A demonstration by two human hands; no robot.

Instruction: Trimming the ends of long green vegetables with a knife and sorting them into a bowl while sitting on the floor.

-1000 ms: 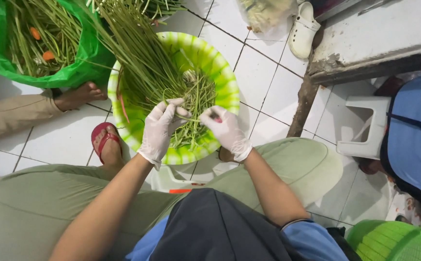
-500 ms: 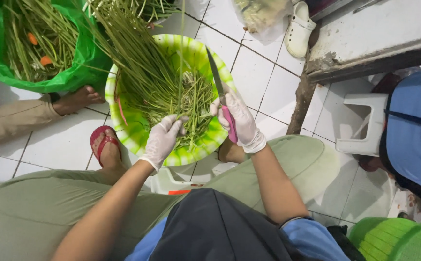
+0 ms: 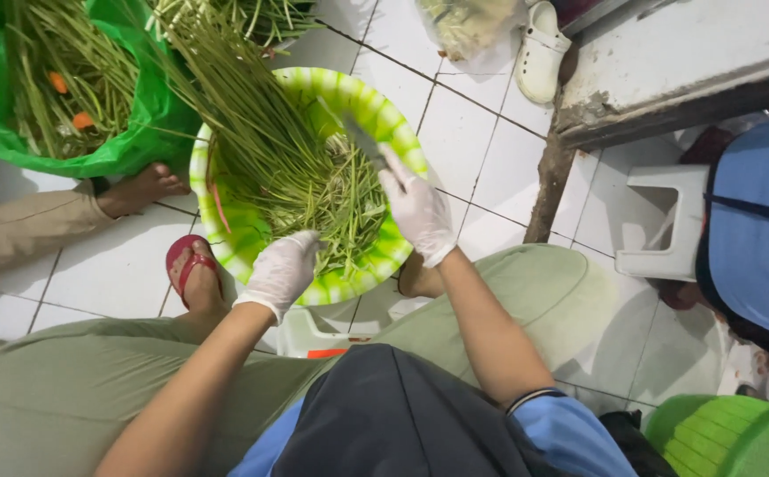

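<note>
A round green and yellow basin stands on the tiled floor between my knees, filled with long green stalks. My right hand, in a white glove, grips a knife whose blade points away over the stalks. My left hand, also gloved, hovers over the basin's near edge with curled fingers; I cannot make out anything in it.
A green plastic bag of more stalks lies at the far left. Another person's bare foot rests beside the basin. My foot wears a red sandal. A white stool, a white clog and a seated person in blue are at the right.
My right hand has lifted the knife from beside my left hand and moved it further out over the basin. My left hand has drawn back towards the near rim.
</note>
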